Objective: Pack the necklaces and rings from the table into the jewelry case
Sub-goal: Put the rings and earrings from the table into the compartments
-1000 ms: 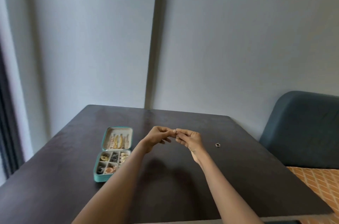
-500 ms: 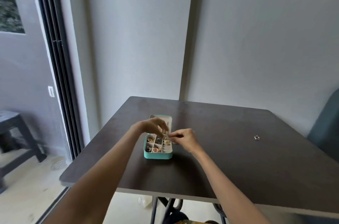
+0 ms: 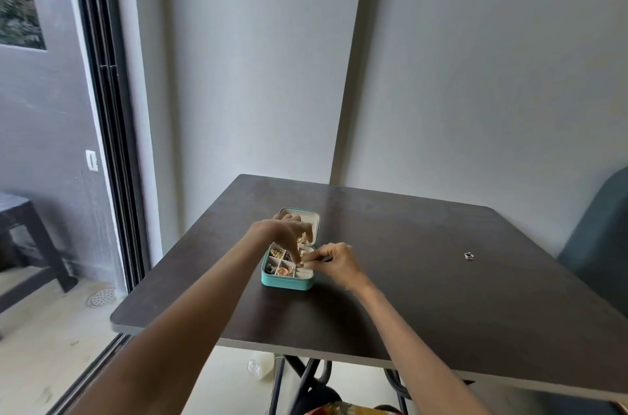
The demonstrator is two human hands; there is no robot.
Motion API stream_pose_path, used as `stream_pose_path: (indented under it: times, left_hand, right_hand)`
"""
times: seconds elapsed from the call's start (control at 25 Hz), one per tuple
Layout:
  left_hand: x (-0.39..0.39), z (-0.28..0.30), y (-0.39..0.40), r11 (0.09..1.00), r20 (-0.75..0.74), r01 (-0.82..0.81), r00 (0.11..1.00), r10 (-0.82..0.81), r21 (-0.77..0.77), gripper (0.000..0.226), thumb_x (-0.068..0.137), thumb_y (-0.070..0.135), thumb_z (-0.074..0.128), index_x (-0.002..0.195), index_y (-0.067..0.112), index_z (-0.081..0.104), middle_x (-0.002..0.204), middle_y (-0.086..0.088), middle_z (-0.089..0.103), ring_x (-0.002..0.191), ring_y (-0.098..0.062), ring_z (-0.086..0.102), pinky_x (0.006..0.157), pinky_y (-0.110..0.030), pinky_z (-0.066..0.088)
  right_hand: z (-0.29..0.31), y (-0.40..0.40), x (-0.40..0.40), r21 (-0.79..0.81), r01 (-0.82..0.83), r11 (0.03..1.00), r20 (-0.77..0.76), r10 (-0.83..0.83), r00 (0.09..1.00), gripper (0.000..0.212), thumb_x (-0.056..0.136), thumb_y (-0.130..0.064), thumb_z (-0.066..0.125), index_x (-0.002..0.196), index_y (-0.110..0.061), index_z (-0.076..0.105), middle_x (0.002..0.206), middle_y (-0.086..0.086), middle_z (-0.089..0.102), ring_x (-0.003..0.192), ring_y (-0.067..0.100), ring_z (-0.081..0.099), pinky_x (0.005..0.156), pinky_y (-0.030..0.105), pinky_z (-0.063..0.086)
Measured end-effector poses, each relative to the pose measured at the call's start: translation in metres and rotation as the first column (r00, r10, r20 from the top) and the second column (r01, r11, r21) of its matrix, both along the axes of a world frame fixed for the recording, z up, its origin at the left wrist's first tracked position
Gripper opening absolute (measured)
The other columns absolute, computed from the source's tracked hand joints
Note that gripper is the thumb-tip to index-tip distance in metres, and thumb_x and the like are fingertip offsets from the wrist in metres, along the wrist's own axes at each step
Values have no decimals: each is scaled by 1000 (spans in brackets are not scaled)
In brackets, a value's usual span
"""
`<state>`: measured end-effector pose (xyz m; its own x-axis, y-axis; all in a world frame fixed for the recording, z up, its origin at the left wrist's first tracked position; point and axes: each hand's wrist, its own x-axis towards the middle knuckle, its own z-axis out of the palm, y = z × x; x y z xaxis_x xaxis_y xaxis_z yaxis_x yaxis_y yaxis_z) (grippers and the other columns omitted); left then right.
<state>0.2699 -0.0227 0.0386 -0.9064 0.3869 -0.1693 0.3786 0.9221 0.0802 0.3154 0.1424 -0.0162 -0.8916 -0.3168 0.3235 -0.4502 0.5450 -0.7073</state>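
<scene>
Both hands meet over the small teal rectangular jewelry case (image 3: 287, 281), open on the dark matte wooden table (image 3: 424, 295). Left hand (image 3: 283, 231) and right hand (image 3: 334, 261) curl fingertips together above its cream compartments, pinching something too small to identify. One silver metal ring (image 3: 469, 256) lies well apart to the right.
</scene>
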Motion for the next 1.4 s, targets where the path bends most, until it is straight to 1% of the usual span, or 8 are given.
stream_pose_path:
  times: [0.2, 0.4, 0.56, 0.76, 0.88, 1.08, 1.24, 1.4]
  left_hand:
    - [3, -7, 5, 994, -94, 35, 995, -25, 106, 61, 72, 36, 76, 124, 29, 46, 125, -3, 44, 124, -21, 32, 108, -37, 22]
    - [4, -7, 9, 991, -159, 57, 986, -38, 120, 60, 72, 36, 75, 124, 28, 45, 122, -2, 48, 121, -21, 36, 101, -34, 21]
    - [7, -7, 5, 985, -174, 72, 984, -44, 154, 57, 74, 35, 74, 123, 27, 46, 118, -2, 50, 118, -20, 38, 97, -34, 22]
    - [9, -7, 4, 986, -154, 56, 988, -31, 157, 57, 76, 33, 72, 125, 26, 45, 120, -3, 49, 118, -20, 37, 100, -35, 23]
    - [8, -7, 3, 985, -137, 42, 990, -19, 166, 53, 75, 35, 73, 122, 26, 49, 120, -2, 50, 119, -19, 36, 101, -35, 23]
    - [11, -7, 1, 983, -124, 32, 992, -9, 183, 48, 77, 36, 72, 120, 25, 53, 117, -1, 50, 117, -16, 37, 101, -35, 23]
    - [13, -8, -3, 963, -124, 34, 992, 0, 268, 32, 81, 32, 67, 112, 27, 60, 113, 1, 56, 112, -15, 48, 92, -32, 27]
    - [19, -2, -11, 952, -157, 7, 987, 43, 308, 28, 81, 31, 68, 108, 24, 63, 110, 3, 61, 106, -13, 52, 84, -26, 26]
  right_hand:
    - [1, 6, -4, 84, 45, 995, -59, -40, 997, 18, 75, -19, 77, 93, -20, 77, 93, 4, 73, 82, 13, 65, 76, 21, 51]
    - [0, 10, -6, 172, 80, 982, -111, -61, 992, 19, 81, -17, 71, 98, -21, 75, 94, 4, 70, 84, 14, 64, 75, 17, 48]
    - [-4, 7, 0, 248, 106, 963, -343, -15, 939, 15, 85, -15, 65, 95, -14, 75, 86, 3, 71, 82, 16, 62, 72, 30, 52]
    - [-4, -3, 0, 256, 157, 954, -490, -12, 872, 12, 84, -15, 64, 90, -15, 74, 80, 0, 71, 79, 15, 59, 65, 30, 52]
    - [-6, -1, -2, 262, 144, 954, -429, -18, 903, 15, 86, -15, 60, 95, -14, 72, 87, 2, 70, 84, 18, 62, 71, 34, 54]
    - [-4, 9, -6, 57, 74, 996, -228, -59, 972, 15, 85, -16, 64, 98, -18, 72, 93, -3, 69, 81, 11, 64, 73, 30, 54]
    - [19, 10, -3, 400, -54, 915, -51, 81, 995, 27, 82, -28, 70, 108, -20, 70, 99, 1, 65, 90, 15, 60, 78, 29, 48]
    - [31, 4, -5, 477, -88, 875, 36, 81, 996, 22, 77, -30, 74, 97, -21, 72, 90, -6, 56, 87, 13, 57, 80, 31, 47]
